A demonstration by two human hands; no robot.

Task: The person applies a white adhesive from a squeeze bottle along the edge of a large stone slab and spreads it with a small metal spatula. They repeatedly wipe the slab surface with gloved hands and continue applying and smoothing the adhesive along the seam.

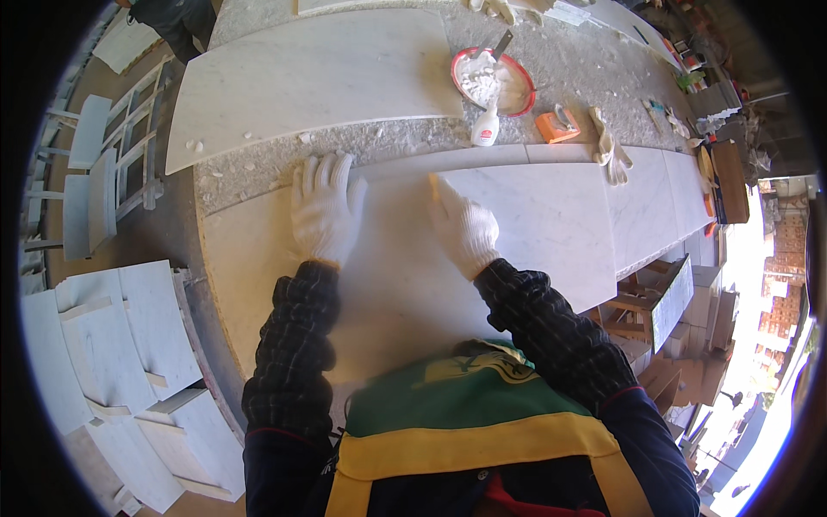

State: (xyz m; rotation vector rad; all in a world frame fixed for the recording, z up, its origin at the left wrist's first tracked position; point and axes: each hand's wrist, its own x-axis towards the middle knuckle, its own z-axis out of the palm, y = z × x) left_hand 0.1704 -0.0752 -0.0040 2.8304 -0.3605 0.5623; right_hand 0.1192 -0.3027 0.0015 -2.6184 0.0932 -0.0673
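Observation:
My left hand (326,207), in a white knitted glove, lies flat with its fingers stretched out, on the left part of a pale stone slab (525,224). To its right my right hand (465,226), gloved the same way, is closed above the slab. A small yellowish bit (434,184) shows at its fingertips; I cannot make out what it is. Beyond the hands stands a white bottle (485,127) with a red mark. Behind it a red-rimmed basin (520,102) holds white paste and a scraper (502,45).
A larger slab (319,82) lies across the bench's far side. An orange tool (557,126) and loose gloves (610,148) lie right of the bottle. Crumbs dot the rough bench top (379,136). Stacked slabs (129,345) stand at left. A person (179,21) stands far left.

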